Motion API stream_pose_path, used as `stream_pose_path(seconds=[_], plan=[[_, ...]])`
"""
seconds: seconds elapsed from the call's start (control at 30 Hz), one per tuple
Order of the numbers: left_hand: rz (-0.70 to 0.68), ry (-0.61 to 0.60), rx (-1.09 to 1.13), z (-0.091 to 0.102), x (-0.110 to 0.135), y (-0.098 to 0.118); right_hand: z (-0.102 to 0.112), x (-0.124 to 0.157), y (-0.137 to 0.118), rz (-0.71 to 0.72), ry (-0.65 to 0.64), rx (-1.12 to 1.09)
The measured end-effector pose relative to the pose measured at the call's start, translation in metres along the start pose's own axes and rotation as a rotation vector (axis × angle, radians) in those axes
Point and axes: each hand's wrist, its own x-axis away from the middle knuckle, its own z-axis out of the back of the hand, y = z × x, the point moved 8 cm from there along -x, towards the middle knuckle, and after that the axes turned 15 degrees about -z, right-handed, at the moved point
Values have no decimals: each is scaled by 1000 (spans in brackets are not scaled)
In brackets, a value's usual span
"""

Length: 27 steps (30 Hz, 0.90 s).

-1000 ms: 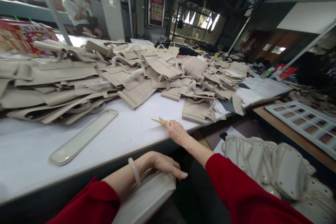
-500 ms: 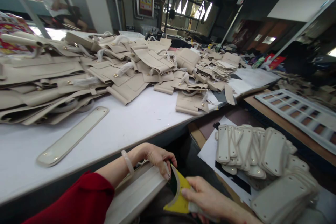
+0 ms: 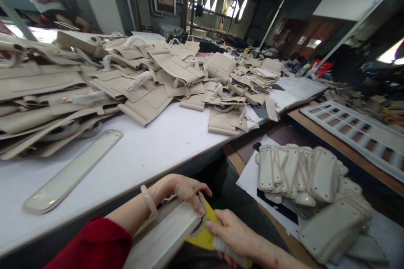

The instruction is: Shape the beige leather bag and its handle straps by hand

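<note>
So I'm standing here watching, and the right hand (image 3: 232, 231) isn't hanging out over the table (image 3: 164, 168) anymore like it was a second ago, when it was holding something yellow and pointy out there. Now it's down by the left hand (image 3: 187, 191) and gripping a yellow tool (image 3: 202, 237) with a scooped-out edge, fingers wrapping around the pale handle. Half a second back that edge was sitting a bit off; now it's meeting the end of the long, pale, boxy piece (image 3: 164, 235), just below the table's edge. Left hand is still clutching that piece from above, thumb pressing near the same end, bangle (image 3: 148, 201) sitting on the wrist.

Everything else is staying put. One long, pale strip (image 3: 74, 170) is lying alone on the near part of the table, the beige bags (image 3: 139, 88) are sprawling behind it, and the rounded panels (image 3: 325, 176) are sitting heaped off to the right, no longer getting partly blocked by the red sleeve.
</note>
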Motion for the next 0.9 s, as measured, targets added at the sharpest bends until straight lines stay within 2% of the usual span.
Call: stream_pose_path(seconds=[0.17,0.33,0.6,0.77,0.9], plan=[[3,21,23,0,2,-1,-7,-1,-2,-46,-12,-34],[10,41,69,-1,2,-4,-15,-3,-2,-87,47,-80],[4,77,129,-2,-1,-12,-29,-25,4,27,122,-201],[-8,117,145,-1,-2,-17,-43,-32,-6,65,161,-270],[-55,143,208,-5,-5,-13,-60,-36,-17,107,168,-376]])
